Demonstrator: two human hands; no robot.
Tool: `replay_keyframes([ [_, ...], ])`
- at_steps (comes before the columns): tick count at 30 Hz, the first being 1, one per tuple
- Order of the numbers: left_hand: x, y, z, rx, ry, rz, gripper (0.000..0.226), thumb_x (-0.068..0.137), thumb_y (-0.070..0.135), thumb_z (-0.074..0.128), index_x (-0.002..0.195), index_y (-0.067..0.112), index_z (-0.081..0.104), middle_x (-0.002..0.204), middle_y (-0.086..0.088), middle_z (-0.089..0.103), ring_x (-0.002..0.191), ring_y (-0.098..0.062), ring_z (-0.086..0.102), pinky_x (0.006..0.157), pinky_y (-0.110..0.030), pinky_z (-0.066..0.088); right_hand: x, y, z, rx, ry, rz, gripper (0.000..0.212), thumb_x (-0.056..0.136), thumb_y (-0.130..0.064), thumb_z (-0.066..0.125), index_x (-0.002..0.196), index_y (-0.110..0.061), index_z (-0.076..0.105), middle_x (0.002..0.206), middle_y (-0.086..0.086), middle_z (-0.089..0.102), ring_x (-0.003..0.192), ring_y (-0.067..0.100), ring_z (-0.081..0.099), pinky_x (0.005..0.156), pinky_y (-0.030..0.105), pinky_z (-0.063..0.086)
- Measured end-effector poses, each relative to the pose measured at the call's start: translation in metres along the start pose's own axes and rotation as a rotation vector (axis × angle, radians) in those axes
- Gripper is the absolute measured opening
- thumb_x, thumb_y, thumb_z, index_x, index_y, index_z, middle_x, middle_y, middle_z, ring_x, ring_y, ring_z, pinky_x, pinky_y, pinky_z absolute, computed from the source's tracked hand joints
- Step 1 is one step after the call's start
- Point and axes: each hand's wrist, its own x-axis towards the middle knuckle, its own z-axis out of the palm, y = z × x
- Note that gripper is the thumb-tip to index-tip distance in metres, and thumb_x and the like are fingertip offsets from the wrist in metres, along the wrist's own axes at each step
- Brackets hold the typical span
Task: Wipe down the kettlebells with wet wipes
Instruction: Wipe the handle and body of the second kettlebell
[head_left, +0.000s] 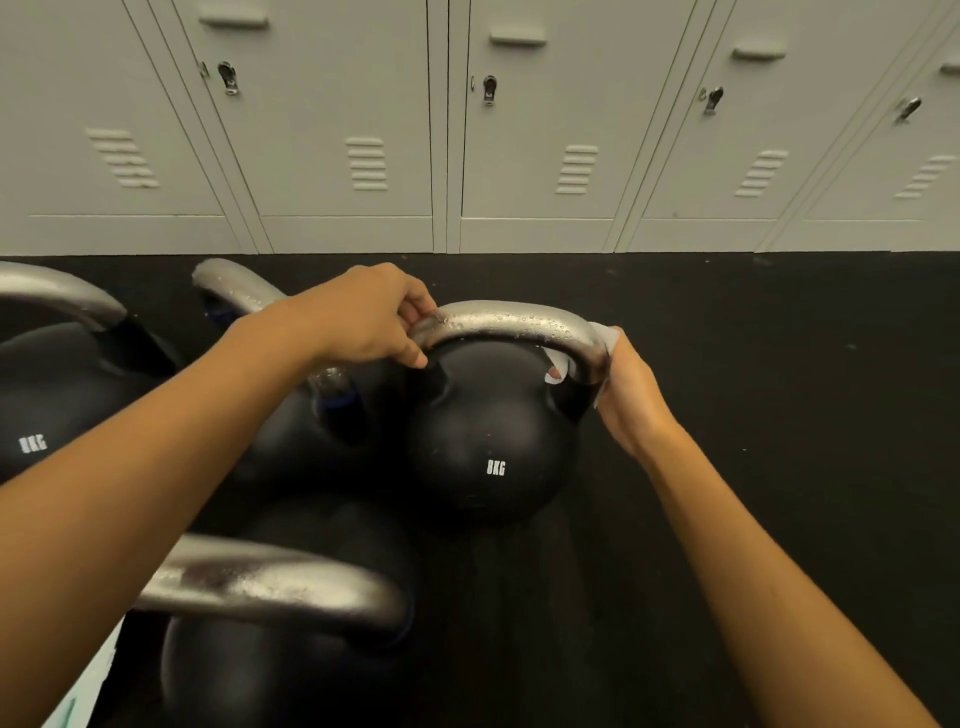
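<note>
A black 8KG kettlebell (491, 441) with a silver handle stands on the dark floor at the centre. Water droplets cover its handle. My left hand (363, 317) grips the left end of that handle. My right hand (628, 395) holds a white wet wipe (602, 343) wrapped around the right bend of the handle. Three other black kettlebells sit to the left: one at the far left (47, 389), one behind my left forearm (311, 415), one nearest me (270, 639).
A row of grey lockers (483, 130) lines the wall behind the kettlebells. Black rubber floor (779, 364) stretches to the right. A pale object (78, 696) shows at the bottom left corner.
</note>
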Motion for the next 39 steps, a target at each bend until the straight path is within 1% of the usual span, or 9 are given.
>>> replay_keyframes([
  [2,-0.001,-0.002,-0.002,-0.026,-0.012,0.009,0.050,0.072,0.011,0.081,0.118,0.019,0.062,0.105,0.001,0.066,0.100,-0.014,0.063,0.094,-0.027,0.045,0.000,0.010,-0.005,0.025,-0.034,0.011,0.048,0.084,-0.046,0.052,0.112,-0.010,0.069,0.097,0.014,0.068,0.099,0.027,0.063,0.097,0.043,0.046],
  [5,-0.002,-0.005,-0.004,-0.081,-0.030,0.012,0.049,0.074,0.009,0.079,0.118,0.020,0.063,0.107,0.001,0.067,0.101,-0.013,0.063,0.095,-0.026,0.045,0.000,0.012,-0.007,-0.008,-0.118,0.009,0.040,0.099,-0.033,0.039,0.108,-0.002,0.062,0.086,0.012,0.065,0.087,0.022,0.061,0.084,0.036,0.049],
  [8,-0.004,-0.005,-0.003,-0.068,-0.025,0.018,0.050,0.074,0.010,0.079,0.120,0.018,0.062,0.111,-0.001,0.067,0.103,-0.014,0.063,0.098,-0.029,0.045,0.008,0.001,-0.010,-0.076,-0.186,-0.016,0.028,0.096,-0.024,0.038,0.097,-0.002,0.056,0.078,0.014,0.062,0.079,0.024,0.060,0.074,0.036,0.047],
  [12,-0.003,-0.003,-0.002,-0.040,-0.021,0.024,0.053,0.075,0.013,0.079,0.124,0.018,0.060,0.113,-0.003,0.066,0.105,-0.016,0.062,0.100,-0.031,0.044,0.008,-0.003,-0.007,-0.028,-0.204,-0.029,0.033,0.095,-0.020,0.034,0.079,-0.007,0.060,0.067,0.009,0.056,0.070,0.020,0.055,0.076,0.037,0.039],
  [19,-0.009,-0.009,-0.005,-0.145,-0.077,0.011,0.058,0.076,0.013,0.078,0.130,0.022,0.057,0.120,0.001,0.064,0.109,-0.011,0.061,0.097,-0.022,0.038,-0.023,0.031,0.007,0.263,0.060,-0.034,0.036,0.105,-0.024,0.032,0.103,-0.015,0.067,0.096,-0.001,0.072,0.099,0.013,0.065,0.094,0.031,0.048],
  [25,-0.008,-0.007,-0.005,-0.096,-0.077,0.020,0.056,0.077,0.017,0.078,0.128,0.023,0.058,0.119,0.002,0.064,0.108,-0.011,0.062,0.101,-0.026,0.040,-0.051,0.037,0.016,0.296,0.199,-0.090,0.032,0.107,-0.024,0.038,0.121,-0.015,0.065,0.104,-0.010,0.074,0.106,0.000,0.065,0.080,0.012,0.051],
  [32,-0.004,-0.015,-0.008,-0.181,-0.126,0.008,0.055,0.075,0.024,0.079,0.125,0.028,0.060,0.117,0.008,0.065,0.107,-0.005,0.061,0.100,-0.024,0.037,-0.057,0.047,0.021,0.105,0.226,-0.276,0.052,0.100,-0.016,0.056,0.150,-0.016,0.040,0.142,-0.006,0.055,0.128,0.002,0.053,0.104,0.024,0.046],
  [35,-0.004,-0.019,-0.007,-0.220,-0.121,0.011,0.054,0.073,0.023,0.080,0.124,0.029,0.061,0.117,0.008,0.065,0.107,-0.005,0.061,0.106,-0.030,0.039,-0.056,0.062,0.019,-0.017,0.234,-0.274,0.065,0.091,-0.013,0.068,0.150,-0.020,0.040,0.141,-0.007,0.056,0.129,0.003,0.051,0.108,0.028,0.043],
  [39,-0.003,-0.015,-0.006,-0.237,-0.100,0.024,0.050,0.075,0.019,0.079,0.122,0.024,0.064,0.113,0.005,0.066,0.102,-0.003,0.061,0.094,-0.020,0.041,-0.049,0.059,0.018,-0.050,0.323,-0.232,0.049,0.084,-0.016,0.077,0.130,-0.019,0.061,0.113,-0.003,0.071,0.104,0.006,0.067,0.088,0.023,0.054],
])
